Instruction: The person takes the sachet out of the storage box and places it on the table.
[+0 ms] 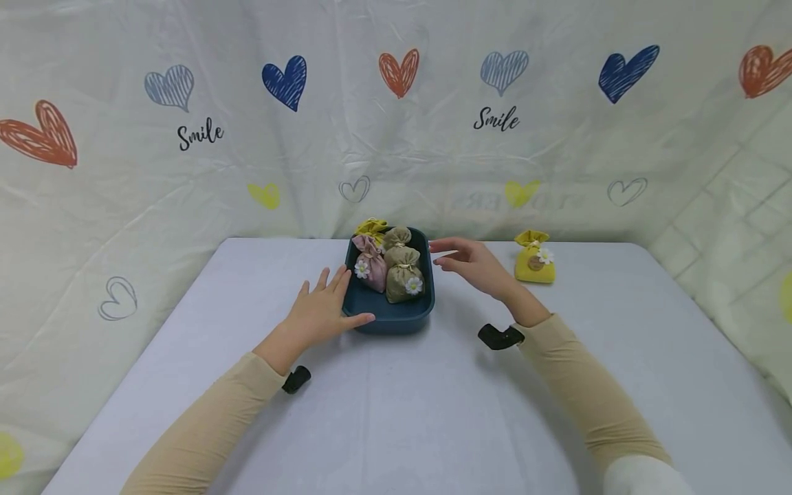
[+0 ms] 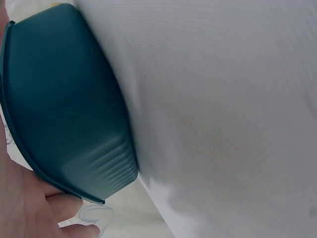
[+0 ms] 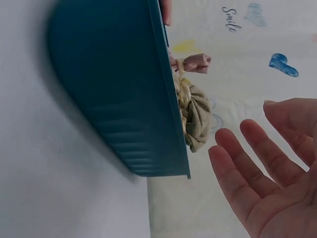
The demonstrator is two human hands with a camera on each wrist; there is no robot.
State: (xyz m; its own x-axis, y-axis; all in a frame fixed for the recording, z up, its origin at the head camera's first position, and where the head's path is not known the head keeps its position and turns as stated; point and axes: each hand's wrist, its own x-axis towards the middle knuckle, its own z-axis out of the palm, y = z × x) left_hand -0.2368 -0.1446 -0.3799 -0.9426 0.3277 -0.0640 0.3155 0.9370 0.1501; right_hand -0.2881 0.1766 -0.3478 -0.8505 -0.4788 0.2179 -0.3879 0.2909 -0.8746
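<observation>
A dark teal plastic tub [image 1: 388, 322] stands near the table's back edge. Inside it lie a pink pouch [image 1: 372, 269], two olive-beige pouches [image 1: 405, 276] and a yellow pouch [image 1: 370, 227] at the rear; white flowers decorate the front ones. My left hand [image 1: 318, 309], fingers spread, rests on the tub's left rim; the left wrist view shows part of that hand beside the tub wall [image 2: 64, 94]. My right hand [image 1: 473, 267] hovers just off the tub's right side, holding nothing. In the right wrist view its fingers [image 3: 237, 168] are relaxed and apart from the tub.
Another yellow pouch [image 1: 535, 265] with a white flower stands upright on the table, right of my right hand. A white cloth covers the table [image 1: 383, 405]. Behind it hangs a pale curtain [image 1: 346, 137] printed with hearts and "Smile" lettering.
</observation>
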